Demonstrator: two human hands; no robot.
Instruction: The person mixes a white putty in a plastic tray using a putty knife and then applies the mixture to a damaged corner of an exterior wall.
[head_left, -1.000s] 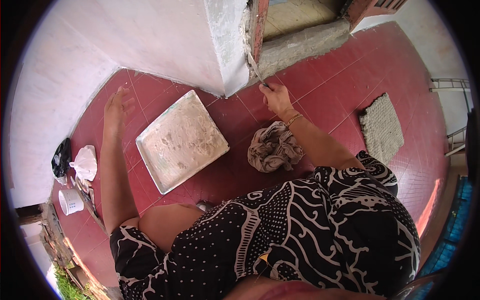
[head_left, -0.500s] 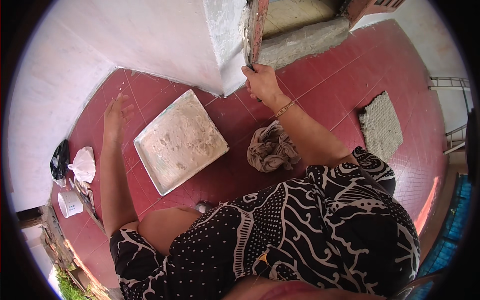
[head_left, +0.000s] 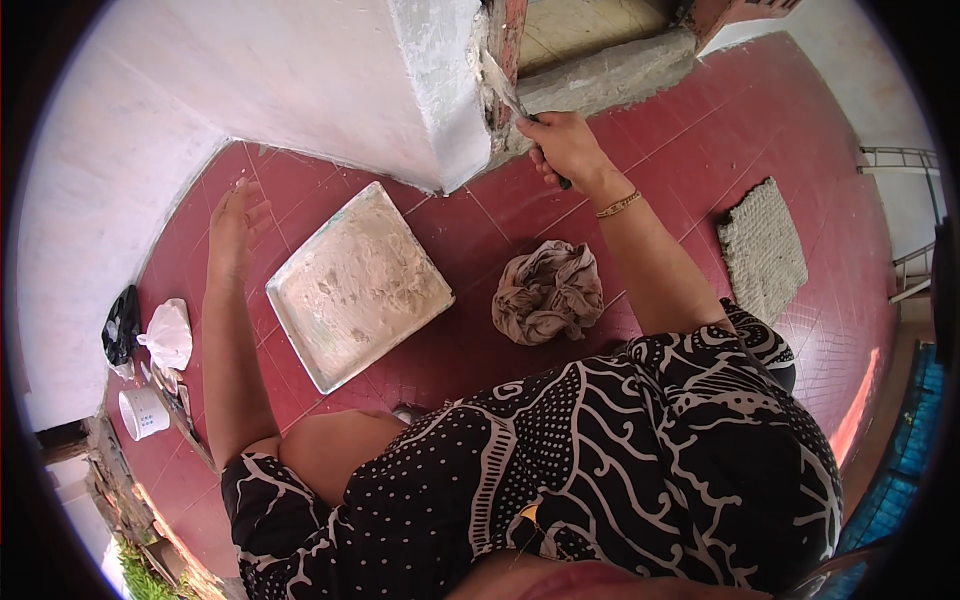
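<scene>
My right hand [head_left: 572, 150] is closed around the dark handle of a putty knife [head_left: 508, 92]. The knife's pale blade points up toward the rough plastered edge [head_left: 483, 75] beside the reddish, worn door frame [head_left: 508, 40]; whether the tip touches it I cannot tell. My left hand [head_left: 238, 222] is held out empty at the left, its fingers apart. Between my hands, on the red tiled floor, lies a shallow white tray [head_left: 292, 342] spread with off-white, lumpy plaster [head_left: 365, 275]. Below my right hand sits a crumpled beige cloth [head_left: 548, 295].
A white wall corner [head_left: 440, 150] juts out past the tray. At left are a black plastic bag [head_left: 121, 325], a white bag [head_left: 168, 333], a white tub [head_left: 144, 412] and several tools. A woven mat [head_left: 764, 245] lies at right, near metal racks [head_left: 905, 160]. A rough sill [head_left: 615, 75] spans the doorway.
My right hand has moved right and slightly down from the wall edge, bringing the knife's blade into sight. My left hand has barely shifted.
</scene>
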